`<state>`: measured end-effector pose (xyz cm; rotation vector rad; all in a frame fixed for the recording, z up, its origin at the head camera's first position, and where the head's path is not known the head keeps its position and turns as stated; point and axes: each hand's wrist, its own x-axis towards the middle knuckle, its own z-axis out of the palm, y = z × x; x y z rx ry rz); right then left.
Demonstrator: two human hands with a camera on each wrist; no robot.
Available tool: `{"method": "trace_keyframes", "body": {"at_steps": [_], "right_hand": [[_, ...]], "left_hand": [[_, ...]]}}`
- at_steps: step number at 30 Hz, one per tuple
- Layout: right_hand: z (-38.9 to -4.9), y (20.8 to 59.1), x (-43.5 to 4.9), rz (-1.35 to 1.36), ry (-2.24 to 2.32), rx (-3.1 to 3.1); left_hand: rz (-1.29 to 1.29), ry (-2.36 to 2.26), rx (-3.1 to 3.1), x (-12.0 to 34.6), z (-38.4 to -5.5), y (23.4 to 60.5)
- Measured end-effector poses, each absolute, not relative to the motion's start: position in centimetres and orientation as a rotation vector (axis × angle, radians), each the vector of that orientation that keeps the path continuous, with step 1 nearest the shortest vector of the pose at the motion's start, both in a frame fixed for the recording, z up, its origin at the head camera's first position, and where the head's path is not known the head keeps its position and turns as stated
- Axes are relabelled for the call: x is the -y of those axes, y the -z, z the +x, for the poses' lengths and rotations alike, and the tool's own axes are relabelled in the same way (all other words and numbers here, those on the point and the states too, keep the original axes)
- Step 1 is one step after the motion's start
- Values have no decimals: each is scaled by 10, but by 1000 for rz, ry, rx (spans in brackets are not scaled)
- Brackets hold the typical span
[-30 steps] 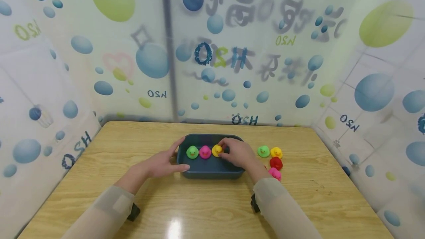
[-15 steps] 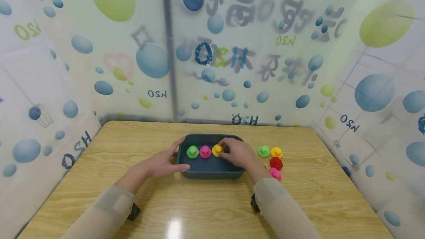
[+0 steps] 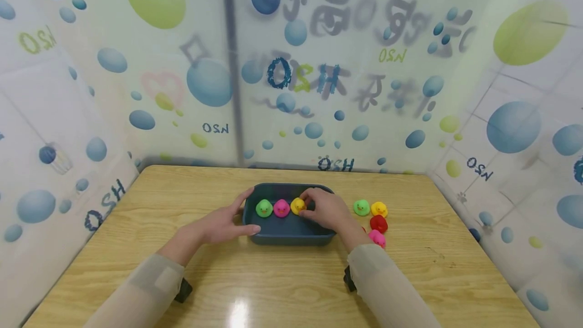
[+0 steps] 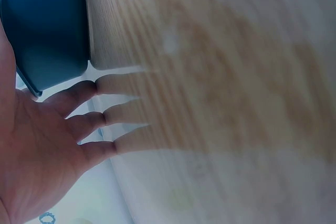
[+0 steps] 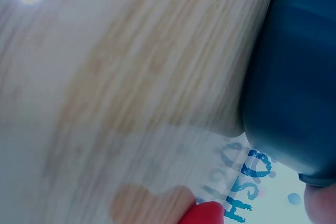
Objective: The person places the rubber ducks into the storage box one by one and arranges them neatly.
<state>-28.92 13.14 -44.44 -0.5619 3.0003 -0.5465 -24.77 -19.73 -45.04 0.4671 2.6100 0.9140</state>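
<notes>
In the head view a dark blue tray (image 3: 291,241) stands on the wooden table. A green rubber duck (image 3: 264,208), a pink duck (image 3: 281,208) and a yellow duck (image 3: 298,206) form a row in it. My right hand (image 3: 327,209) reaches over the tray's right end and pinches the yellow duck between thumb and fingers. At the left end rests my left hand (image 3: 223,224), its thumb over the near corner and its fingers extended along the outside. The left wrist view shows that hand (image 4: 39,150) with fingers spread beside the tray (image 4: 47,24).
Right of the tray lie a second green duck (image 3: 362,207), another yellow duck (image 3: 379,210), a red duck (image 3: 378,224) and another pink duck (image 3: 377,238). My right forearm partly hides one more red thing. A patterned curtain (image 3: 282,130) hangs behind the table (image 3: 255,287).
</notes>
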Motion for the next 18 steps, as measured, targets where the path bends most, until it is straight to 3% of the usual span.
{"method": "trace_keyframes", "body": {"at_steps": [18], "right_hand": [[-287, 436, -149, -661, 1132, -2873]], "left_hand": [[456, -910, -2610, 197, -247, 450]]}}
